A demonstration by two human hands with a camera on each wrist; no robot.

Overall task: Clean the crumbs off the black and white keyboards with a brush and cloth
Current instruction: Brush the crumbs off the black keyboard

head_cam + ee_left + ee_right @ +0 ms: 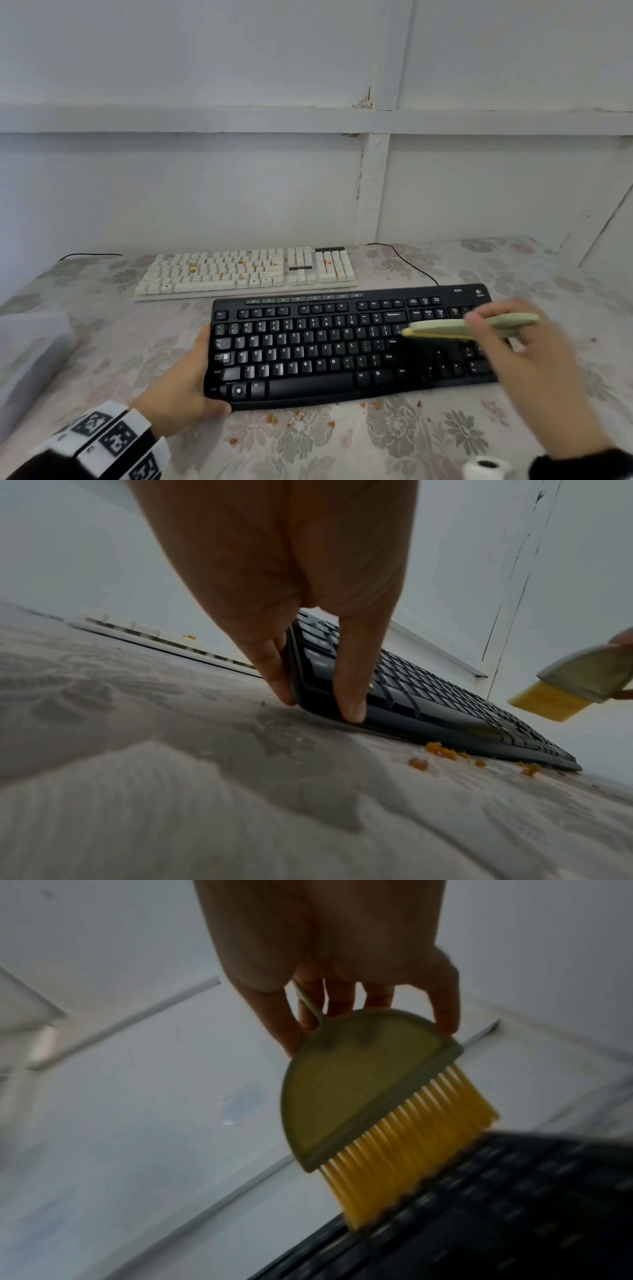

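The black keyboard [342, 346] lies near me on the flowered tablecloth. My left hand [185, 383] grips its left end, thumb [347, 685] on the front corner and fingers [274, 669] against the side edge. My right hand [517, 346] holds a green brush [469, 325] with yellow bristles [407, 1150] over the keyboard's right part; the bristle tips touch the keys in the right wrist view. The white keyboard [246, 270] lies behind, with orange crumbs on its keys. Orange crumbs [298, 418] are scattered on the cloth along the black keyboard's front edge. No cloth is in view.
A translucent plastic box [30, 359] stands at the left edge of the table. A black cable [407, 260] runs from the black keyboard's back towards the wall. A white wall with ledges rises close behind the table. A small white roll [486, 467] sits at bottom right.
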